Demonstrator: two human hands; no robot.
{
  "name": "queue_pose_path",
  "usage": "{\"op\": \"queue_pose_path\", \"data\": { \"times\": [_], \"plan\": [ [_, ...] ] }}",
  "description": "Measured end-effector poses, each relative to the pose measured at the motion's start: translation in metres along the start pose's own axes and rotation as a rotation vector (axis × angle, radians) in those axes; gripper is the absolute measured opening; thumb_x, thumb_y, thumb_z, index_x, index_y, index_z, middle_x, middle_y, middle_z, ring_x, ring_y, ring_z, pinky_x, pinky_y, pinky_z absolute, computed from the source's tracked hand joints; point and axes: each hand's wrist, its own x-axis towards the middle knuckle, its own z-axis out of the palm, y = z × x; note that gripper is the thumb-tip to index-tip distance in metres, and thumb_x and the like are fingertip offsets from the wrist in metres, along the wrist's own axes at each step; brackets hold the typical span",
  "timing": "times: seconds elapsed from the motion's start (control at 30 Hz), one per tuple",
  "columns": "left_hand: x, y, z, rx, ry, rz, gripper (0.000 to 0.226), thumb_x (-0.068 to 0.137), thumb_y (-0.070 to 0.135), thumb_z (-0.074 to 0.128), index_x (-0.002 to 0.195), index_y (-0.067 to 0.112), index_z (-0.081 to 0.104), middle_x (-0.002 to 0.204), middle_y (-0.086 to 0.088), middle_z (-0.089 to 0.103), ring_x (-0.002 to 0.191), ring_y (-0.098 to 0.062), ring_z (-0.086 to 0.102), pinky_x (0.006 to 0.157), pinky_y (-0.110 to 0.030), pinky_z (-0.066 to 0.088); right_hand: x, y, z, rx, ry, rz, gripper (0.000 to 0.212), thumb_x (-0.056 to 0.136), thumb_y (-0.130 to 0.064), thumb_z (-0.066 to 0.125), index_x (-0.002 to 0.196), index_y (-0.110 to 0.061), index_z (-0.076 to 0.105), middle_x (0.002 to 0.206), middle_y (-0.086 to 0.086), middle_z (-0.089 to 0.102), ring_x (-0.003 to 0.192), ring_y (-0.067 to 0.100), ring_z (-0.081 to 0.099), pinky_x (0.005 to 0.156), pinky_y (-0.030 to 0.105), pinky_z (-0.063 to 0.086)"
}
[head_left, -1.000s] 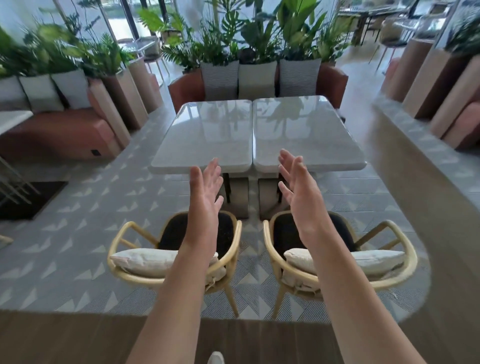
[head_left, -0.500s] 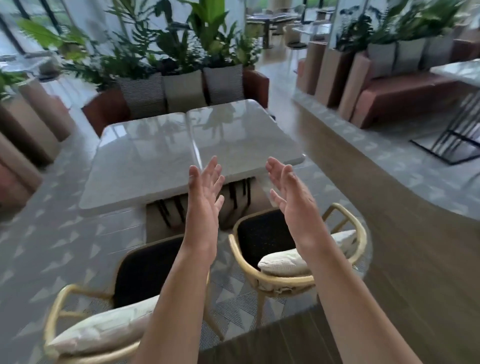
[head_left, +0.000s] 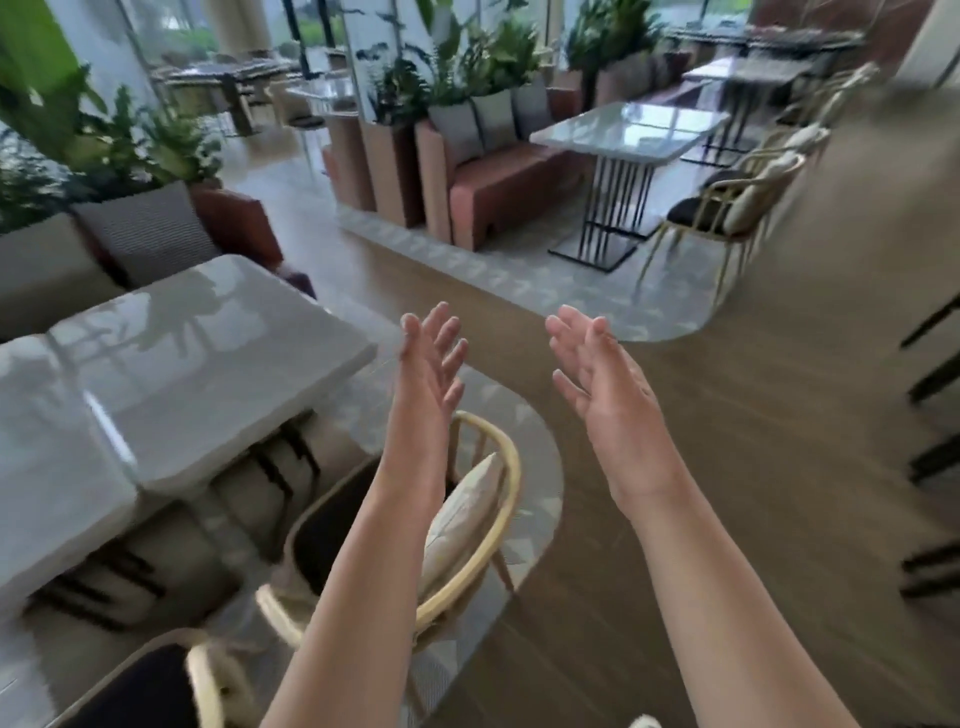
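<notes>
The bench (head_left: 171, 374) is glossy pale grey. The near chair (head_left: 513, 480) has a pale yellow frame, a black back and a cream cushion (head_left: 465, 512). The carpet (head_left: 537, 457) is grey with lighter triangles; the floor (head_left: 753, 441) brown wood-grain; the sofa (head_left: 498, 197) terracotta.

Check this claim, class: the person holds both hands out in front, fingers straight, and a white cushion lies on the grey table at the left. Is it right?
No. In the head view the cushion leans in the wooden chair below the left hand, not on the table. The rest holds: the left hand and the right hand are held out, fingers straight.
</notes>
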Motion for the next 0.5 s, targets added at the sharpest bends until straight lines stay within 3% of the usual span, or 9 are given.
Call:
{"op": "queue_pose_path", "data": {
  "times": [0.13,0.33,0.5],
  "plan": [
    [0.031,-0.011,0.082,0.018,-0.079,0.014,0.062,0.104,0.059,0.014,0.151,0.030,0.042,0.150,0.009,0.049,0.136,-0.007,0.048,0.121,-0.044,0.028,0.028,-0.008,-0.071,0.018,0.088,-0.038,0.080,0.084,-0.070,0.034,0.151,-0.026,0.042,0.147,-0.014,0.052,0.133,-0.004,0.047,0.119,0.035,0.035],
    [0.065,-0.027,0.210,-0.022,-0.192,0.032,0.077,0.085,0.073,0.026,0.148,0.034,0.046,0.146,0.012,0.054,0.132,-0.004,0.053,0.116,-0.038,0.034,0.062,-0.028,-0.191,-0.006,0.177,-0.064,0.078,0.085,-0.073,0.032,0.150,-0.031,0.043,0.146,-0.018,0.052,0.135,-0.002,0.045,0.120,0.037,0.032],
    [0.077,-0.045,0.307,-0.003,-0.318,0.002,0.063,0.102,0.065,0.019,0.152,0.033,0.042,0.152,0.011,0.049,0.136,-0.004,0.048,0.122,-0.042,0.029,0.079,-0.037,-0.282,0.028,0.286,-0.058,0.079,0.084,-0.076,0.034,0.148,-0.032,0.045,0.146,-0.019,0.052,0.134,-0.003,0.045,0.120,0.036,0.032]
  ]
}}
